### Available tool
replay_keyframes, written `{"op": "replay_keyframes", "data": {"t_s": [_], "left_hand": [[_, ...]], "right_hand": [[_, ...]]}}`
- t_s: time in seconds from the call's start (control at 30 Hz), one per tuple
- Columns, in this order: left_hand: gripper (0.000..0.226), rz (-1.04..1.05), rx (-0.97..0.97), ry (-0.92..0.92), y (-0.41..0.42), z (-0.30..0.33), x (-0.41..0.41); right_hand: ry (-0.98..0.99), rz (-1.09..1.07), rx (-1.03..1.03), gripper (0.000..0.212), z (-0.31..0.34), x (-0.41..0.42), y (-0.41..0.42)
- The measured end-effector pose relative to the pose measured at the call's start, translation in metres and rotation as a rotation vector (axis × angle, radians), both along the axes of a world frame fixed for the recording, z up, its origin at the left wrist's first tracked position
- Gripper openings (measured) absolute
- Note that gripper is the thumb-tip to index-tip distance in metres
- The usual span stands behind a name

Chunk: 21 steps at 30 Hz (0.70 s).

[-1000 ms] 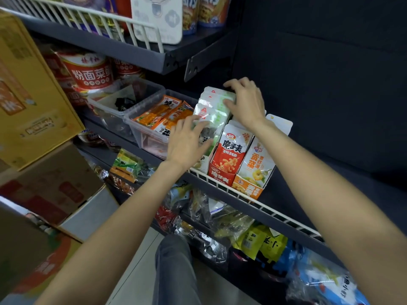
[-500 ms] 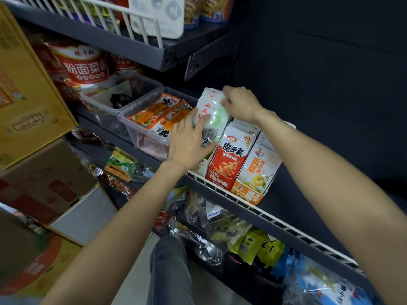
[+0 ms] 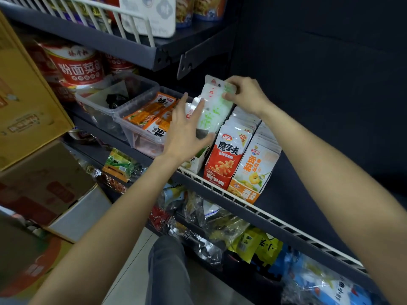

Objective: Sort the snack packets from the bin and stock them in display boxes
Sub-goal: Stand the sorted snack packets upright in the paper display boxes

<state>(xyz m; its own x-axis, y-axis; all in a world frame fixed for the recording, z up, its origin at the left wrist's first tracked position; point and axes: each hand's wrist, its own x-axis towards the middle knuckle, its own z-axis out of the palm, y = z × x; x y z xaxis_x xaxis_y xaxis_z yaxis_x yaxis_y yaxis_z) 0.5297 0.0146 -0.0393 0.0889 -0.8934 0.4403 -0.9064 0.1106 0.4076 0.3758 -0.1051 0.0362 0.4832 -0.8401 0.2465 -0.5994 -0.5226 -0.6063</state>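
Your right hand [image 3: 244, 95] pinches the packets' [image 3: 214, 108] tops; your left hand [image 3: 187, 130], fingers straight, steadies them to seat squarely in the box [image 3: 196, 164].

A person's right hand [image 3: 244, 95] pinched the top of a stack of white-and-green snack packets [image 3: 214, 108] above a wire-fronted shelf [image 3: 259, 213]. The left hand [image 3: 187, 130], fingers spread, pressed the stack's front, beside a red-and-white cardboard display box [image 3: 224, 159].

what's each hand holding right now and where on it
The right hand pinches the top edge of the white-and-green packets. The left hand rests open-fingered against their left side, gripping nothing.
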Motion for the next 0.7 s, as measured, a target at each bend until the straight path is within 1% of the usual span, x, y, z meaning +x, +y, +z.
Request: {"op": "replay_keyframes", "data": {"t_s": [0.1,0.17,0.27,0.37,0.43,0.5,0.57,0.63,0.7], "left_hand": [[0.077,-0.016,0.06,0.01,-0.007,-0.002,-0.001],[0.072,-0.038,0.058,-0.094,-0.013,-0.005,-0.001],[0.063,-0.057,0.072,-0.205,-0.023,-0.012,-0.002],[0.058,-0.064,0.107,-0.317,-0.03,-0.02,-0.001],[0.058,-0.058,0.136,-0.392,-0.032,-0.024,-0.001],[0.058,-0.063,0.127,-0.373,-0.033,-0.021,-0.001],[0.059,-0.095,0.046,-0.284,-0.035,-0.015,0.001],[0.062,-0.143,-0.044,-0.214,-0.039,-0.008,0.004],[0.068,-0.199,-0.071,-0.237,-0.044,0.001,0.006]], "right_hand": [[0.021,-0.078,-0.188,0.027,0.001,-0.004,0.0],[0.015,-0.116,-0.295,0.025,-0.001,-0.007,0.001],[0.058,-0.172,-0.363,0.017,0.001,-0.009,0.002],[0.222,-0.219,-0.385,0.02,0.002,-0.002,0.0],[0.278,-0.237,-0.402,0.022,0.0,0.0,0.0],[0.259,-0.247,-0.412,0.02,0.001,-0.001,-0.001],[0.164,-0.232,-0.344,0.015,0.003,-0.006,-0.002],[0.127,-0.194,-0.307,0.011,0.006,-0.009,-0.002],[0.142,-0.148,-0.324,0.01,0.007,-0.01,-0.001]]}}
